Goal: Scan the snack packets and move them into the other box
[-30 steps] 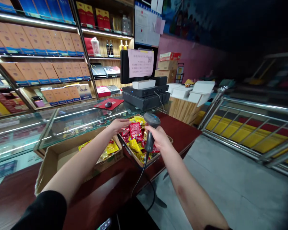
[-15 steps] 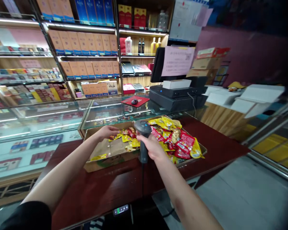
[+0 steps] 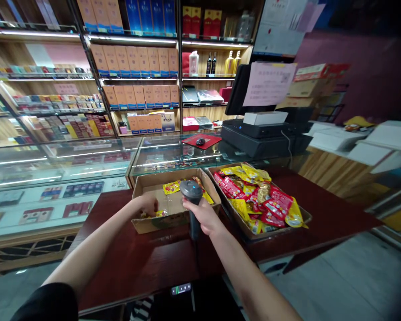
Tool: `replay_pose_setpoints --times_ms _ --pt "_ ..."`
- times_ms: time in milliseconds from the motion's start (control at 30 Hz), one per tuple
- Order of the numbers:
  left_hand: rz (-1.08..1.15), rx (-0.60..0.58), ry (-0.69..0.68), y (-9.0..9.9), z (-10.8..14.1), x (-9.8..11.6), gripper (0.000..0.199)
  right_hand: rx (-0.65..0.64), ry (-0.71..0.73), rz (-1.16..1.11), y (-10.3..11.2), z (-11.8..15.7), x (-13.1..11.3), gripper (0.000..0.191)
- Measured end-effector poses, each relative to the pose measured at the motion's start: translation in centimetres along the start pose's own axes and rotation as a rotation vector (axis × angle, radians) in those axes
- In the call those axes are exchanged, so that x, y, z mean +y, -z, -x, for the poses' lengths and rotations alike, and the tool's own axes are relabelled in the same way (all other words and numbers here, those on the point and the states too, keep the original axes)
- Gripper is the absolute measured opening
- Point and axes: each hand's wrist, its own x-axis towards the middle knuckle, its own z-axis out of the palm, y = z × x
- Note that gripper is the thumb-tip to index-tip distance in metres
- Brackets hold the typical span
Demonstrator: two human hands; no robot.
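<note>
My right hand [image 3: 204, 215] is wrapped around the handle of a dark grey barcode scanner [image 3: 191, 191], held upright in front of the left cardboard box [image 3: 173, 221]. My left hand [image 3: 148, 204] reaches over that box's near left side, its fingers curled downward. A yellow snack packet [image 3: 159, 214] lies close to those fingers; whether they grip anything is hidden. Farther back in the same box is another yellow packet [image 3: 170, 187], and more packets are partly covered by the scanner. The right cardboard box [image 3: 227, 216] is heaped with red packets [image 3: 276, 206] and yellow ones.
Both boxes stand on a dark red counter [image 3: 147, 261]. Behind them are a glass display case [image 3: 153, 156], a red mouse pad [image 3: 209, 141] and a monitor [image 3: 238, 91] on a black cash drawer [image 3: 254, 142]. A lit phone-like screen [image 3: 181, 289] shows below the counter edge.
My left hand has moved from over the packets toward the box's near left side, and its fingers have curled. The scanner has shifted slightly left within the view; the camera has turned left.
</note>
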Motion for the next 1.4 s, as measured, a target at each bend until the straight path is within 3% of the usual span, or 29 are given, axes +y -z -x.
replay_pose_setpoints --times_ms 100,200,333,500,700,833,1000,1067,1167,1267,1400 --pt "-0.036 -0.014 -0.04 0.3 0.3 0.0 0.019 -0.007 -0.002 0.0 0.2 -0.1 0.2 0.023" --pt "0.092 -0.059 -0.04 1.3 1.1 0.5 0.023 -0.007 -0.002 -0.011 0.6 -0.4 0.2 0.024" --pt "0.532 -0.013 0.004 2.2 1.8 1.8 0.042 0.012 -0.04 -0.073 1.0 -0.9 -0.5 0.027" --pt "1.069 -0.041 -0.101 0.9 0.8 3.8 0.043 -0.002 -0.126 -0.207 0.8 -1.6 -1.7 0.029" --pt "1.139 0.015 -0.117 -0.1 0.1 6.0 0.041 -0.052 -0.182 -0.277 1.1 -2.5 -2.0 0.027" --pt "1.036 -0.001 -0.111 0.3 0.8 6.7 0.047 -0.01 -0.164 -0.228 1.7 -2.9 -2.2 0.03" --pt "0.956 -0.01 -0.212 1.1 0.4 6.6 0.051 -0.041 -0.145 -0.156 2.3 -3.7 -2.1 0.032" --pt "1.022 0.062 -0.182 1.1 -0.2 6.8 0.046 -0.061 -0.154 -0.197 2.3 -4.0 -1.8 0.033" --pt "1.302 0.194 -0.059 0.5 -1.1 7.8 0.037 -0.029 -0.157 -0.33 2.0 -4.5 -1.3 0.028" --pt "1.537 0.178 -0.004 -0.5 -1.5 9.0 0.026 0.044 -0.157 -0.435 1.5 -4.9 -0.8 0.021" --pt "1.553 0.183 -0.096 -1.0 -1.9 9.6 0.022 0.068 -0.127 -0.496 1.2 -4.9 -0.4 0.017"
